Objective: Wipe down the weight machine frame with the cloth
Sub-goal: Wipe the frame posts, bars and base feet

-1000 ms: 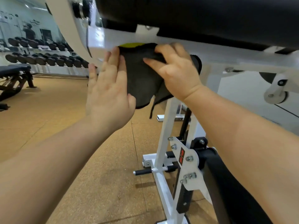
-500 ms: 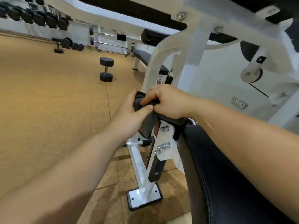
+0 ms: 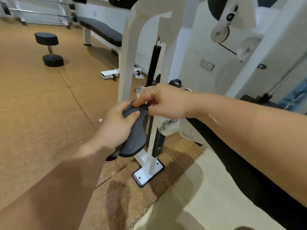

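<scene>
Head view: left hand (image 3: 116,128), right hand (image 3: 166,102) fingers (image 3: 142,102) pinch cloth (image 3: 136,135) beside white frame (image 3: 127,63); tan floor (image 3: 41,105), dumbbell (image 3: 49,48) beyond.

Left hand (image 3: 116,128) grips the cloth (image 3: 137,135); right hand (image 3: 166,102) pinches its top

A single head-worn wide-angle view looks forward and down, close upon the machine frame (image 3: 126,63), gym floor (image 3: 41,105) beyond.

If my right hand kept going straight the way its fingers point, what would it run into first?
The cloth: your right hand points left and seems to pinch its top edge. Just beyond is the left hand gripping the cloth, though depth is hard to judge.
</scene>
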